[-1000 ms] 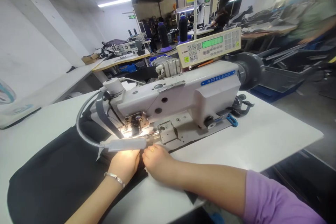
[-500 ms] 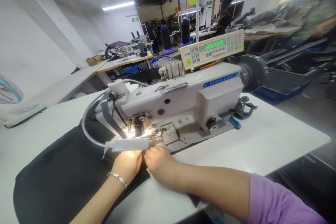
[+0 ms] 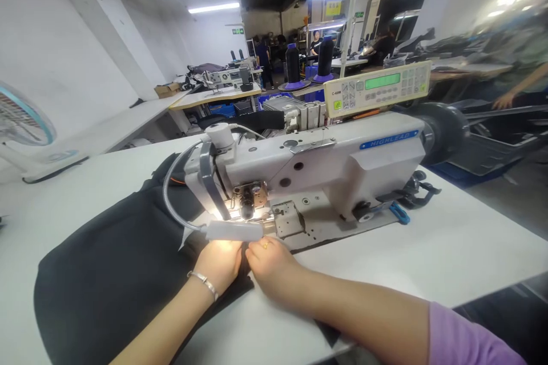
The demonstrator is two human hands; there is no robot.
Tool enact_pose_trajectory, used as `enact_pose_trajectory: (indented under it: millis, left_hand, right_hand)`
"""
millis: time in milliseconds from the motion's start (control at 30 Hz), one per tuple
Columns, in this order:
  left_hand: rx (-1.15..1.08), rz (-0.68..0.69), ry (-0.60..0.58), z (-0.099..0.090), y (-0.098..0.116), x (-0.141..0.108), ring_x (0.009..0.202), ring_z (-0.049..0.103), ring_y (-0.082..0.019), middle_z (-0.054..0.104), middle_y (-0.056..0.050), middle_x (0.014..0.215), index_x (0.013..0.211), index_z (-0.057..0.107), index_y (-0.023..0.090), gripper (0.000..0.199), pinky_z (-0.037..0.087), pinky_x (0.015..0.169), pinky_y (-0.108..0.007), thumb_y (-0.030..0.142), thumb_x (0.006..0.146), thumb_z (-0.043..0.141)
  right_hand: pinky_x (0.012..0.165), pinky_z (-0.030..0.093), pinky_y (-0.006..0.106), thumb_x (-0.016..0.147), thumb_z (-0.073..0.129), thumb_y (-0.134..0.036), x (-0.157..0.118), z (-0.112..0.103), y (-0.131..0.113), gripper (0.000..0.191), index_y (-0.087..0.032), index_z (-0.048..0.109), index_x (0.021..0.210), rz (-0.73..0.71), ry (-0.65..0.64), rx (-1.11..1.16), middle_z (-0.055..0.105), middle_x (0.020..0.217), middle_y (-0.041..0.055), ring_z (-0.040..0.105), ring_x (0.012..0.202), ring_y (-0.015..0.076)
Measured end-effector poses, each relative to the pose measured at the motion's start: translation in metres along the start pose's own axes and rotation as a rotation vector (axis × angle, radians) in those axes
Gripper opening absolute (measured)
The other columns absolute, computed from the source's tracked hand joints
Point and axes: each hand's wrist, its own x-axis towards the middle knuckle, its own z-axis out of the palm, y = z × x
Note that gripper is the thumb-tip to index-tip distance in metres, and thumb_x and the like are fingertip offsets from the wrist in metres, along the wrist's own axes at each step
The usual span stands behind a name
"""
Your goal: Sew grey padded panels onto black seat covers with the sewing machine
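Note:
Black fabric (image 3: 115, 262) lies over the table to the left of the sewing machine (image 3: 282, 162) and runs under its lit needle area. My left hand (image 3: 219, 262) is closed on the fabric just in front of the needle, its fingertips partly hidden by the grey lamp (image 3: 234, 231). Close beside it, my right hand (image 3: 270, 265) is closed in a pinch at the fabric's right edge, knuckles up. The lamp and the fingers cover the spot where cloth meets needle.
A control panel (image 3: 377, 88) sits on top of the machine, with black thread cones (image 3: 293, 65) behind. The white table (image 3: 385, 265) extends right. At far left stands a fan (image 3: 25, 120). Grey bins (image 3: 475, 151) and co-workers are farther back.
The view has swung left, so the machine appears farther right. More black fabric, with an orange mark, shows behind the machine head. Both hands keep their grip near the needle.

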Motion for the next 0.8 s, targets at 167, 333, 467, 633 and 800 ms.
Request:
enact_pose_trajectory:
  millis: [167,333,467,633,800]
  left_hand:
    - [0.015,-0.009,-0.021,-0.004,0.002,0.002,0.091,0.066,-0.028,0.071,-0.012,0.095,0.097,0.067,0.017,0.033,0.050,0.080,-0.039,0.016,0.086,0.035]
    - [0.061,0.002,-0.028,-0.007,0.004,0.003,0.085,0.067,-0.028,0.071,-0.012,0.088,0.093,0.068,0.016,0.034,0.051,0.075,-0.037,0.014,0.085,0.035]
    - [0.068,-0.014,0.007,-0.003,0.004,0.005,0.079,0.068,-0.025,0.072,-0.010,0.085,0.086,0.069,0.018,0.033,0.052,0.071,-0.033,0.018,0.087,0.036]
    - [-0.007,-0.054,0.108,0.007,-0.006,0.012,0.090,0.065,-0.028,0.072,-0.012,0.088,0.081,0.070,0.016,0.036,0.049,0.088,-0.041,0.025,0.089,0.035]
    - [-0.068,-0.056,0.104,0.001,-0.024,0.028,0.092,0.064,-0.024,0.072,-0.007,0.096,0.088,0.068,0.016,0.034,0.047,0.094,-0.039,0.027,0.088,0.036]
  right_hand:
    - [0.072,0.038,0.033,0.079,0.048,-0.014,0.000,0.000,0.000,0.009,-0.012,0.056,0.081,-0.003,0.004,-0.010,0.057,0.082,0.0090,0.044,0.071,0.0183]
    - [0.070,0.038,0.033,0.082,0.045,-0.012,0.001,0.001,-0.001,0.011,-0.013,0.056,0.079,-0.016,0.009,-0.043,0.056,0.082,0.0086,0.043,0.069,0.0177]
    - [0.071,0.039,0.034,0.082,0.046,-0.014,0.001,0.003,-0.001,0.011,-0.012,0.056,0.079,-0.012,0.027,-0.061,0.056,0.081,0.0083,0.044,0.070,0.0183]
    - [0.075,0.040,0.034,0.080,0.048,-0.011,0.000,-0.001,-0.002,0.010,-0.011,0.058,0.082,-0.015,0.001,-0.052,0.057,0.081,0.0090,0.046,0.073,0.0194]
    - [0.078,0.040,0.035,0.081,0.049,-0.011,-0.001,-0.004,-0.003,0.012,-0.009,0.059,0.087,-0.011,-0.029,-0.043,0.056,0.086,0.0105,0.049,0.081,0.0214]
